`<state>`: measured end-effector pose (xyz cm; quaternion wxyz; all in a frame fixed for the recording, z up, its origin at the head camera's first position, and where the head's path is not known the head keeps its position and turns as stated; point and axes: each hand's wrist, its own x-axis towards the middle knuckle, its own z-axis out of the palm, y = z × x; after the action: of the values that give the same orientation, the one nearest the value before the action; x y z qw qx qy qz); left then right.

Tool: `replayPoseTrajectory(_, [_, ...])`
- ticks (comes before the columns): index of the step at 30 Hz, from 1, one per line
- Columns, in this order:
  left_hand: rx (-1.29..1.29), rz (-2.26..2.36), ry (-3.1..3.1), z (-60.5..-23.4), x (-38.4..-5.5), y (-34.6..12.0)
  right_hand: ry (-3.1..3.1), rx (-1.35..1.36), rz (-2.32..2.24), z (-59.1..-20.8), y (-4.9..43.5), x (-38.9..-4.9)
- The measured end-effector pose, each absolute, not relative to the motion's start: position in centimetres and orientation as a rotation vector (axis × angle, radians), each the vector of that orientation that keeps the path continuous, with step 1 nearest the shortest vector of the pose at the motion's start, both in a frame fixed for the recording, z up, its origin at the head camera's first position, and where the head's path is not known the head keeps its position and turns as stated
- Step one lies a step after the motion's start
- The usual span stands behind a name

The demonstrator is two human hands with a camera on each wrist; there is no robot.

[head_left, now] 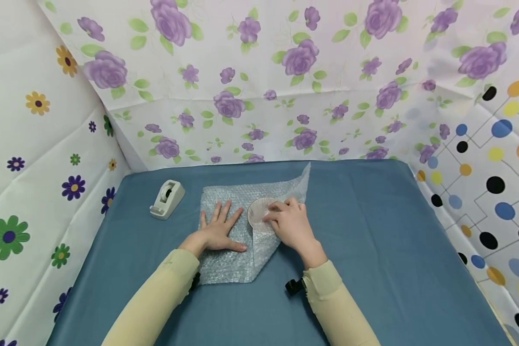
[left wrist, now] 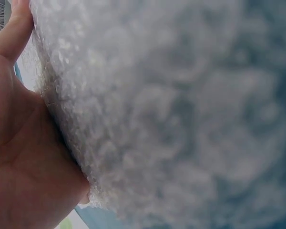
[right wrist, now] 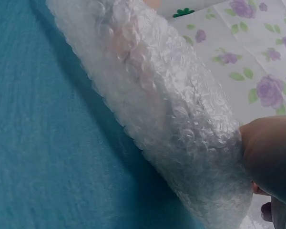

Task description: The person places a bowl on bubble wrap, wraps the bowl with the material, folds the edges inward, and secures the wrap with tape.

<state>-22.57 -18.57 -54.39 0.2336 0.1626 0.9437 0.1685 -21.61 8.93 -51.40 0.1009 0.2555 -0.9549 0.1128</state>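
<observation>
A sheet of bubble wrap [head_left: 229, 266] lies on the blue cloth, its right side folded inward and its far right corner sticking up. On it sits a round, pale object with a ribbed surface [head_left: 255, 211], partly covered by the folded wrap. My left hand [head_left: 218, 233] presses flat on the wrap left of the round object, fingers spread. In the left wrist view, wrap [left wrist: 133, 119] bulges close beside the palm. My right hand [head_left: 290, 222] has curled fingers gripping the folded wrap, fingertips over the round object. The right wrist view shows the raised wrap [right wrist: 157, 109] beside that hand [right wrist: 269, 152].
A white tape dispenser [head_left: 167, 199] with a roll of tape stands to the left of the wrap. Flowered cloth walls [head_left: 225, 125] rise behind and at the left, and a dotted one [head_left: 480, 192] at the right. Blue cloth [head_left: 372, 230] covers the table.
</observation>
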Motion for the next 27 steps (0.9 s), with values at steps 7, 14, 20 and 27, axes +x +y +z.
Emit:
replayPoseTrajectory(7, [0.439,0.470,2.600,-54.4,-22.5,-18.8,-2.849,0.810,0.078,-50.3,8.3,-21.7])
replayPoseTrajectory(14, [0.464,0.481,2.591,-54.4,-22.5,-18.8,-2.882,0.887,-0.060,-49.5,8.5,-21.5])
replayPoseTrajectory(20, [0.489,0.493,2.608,-54.4,-22.5,-18.7,-2.916,0.874,-0.065,-49.4,8.5,-21.4])
replayPoseTrajectory(27, [0.536,0.589,2.639,-54.5,-21.8,-19.2,-2.947,0.865,-0.089,-49.2,8.2,-21.2])
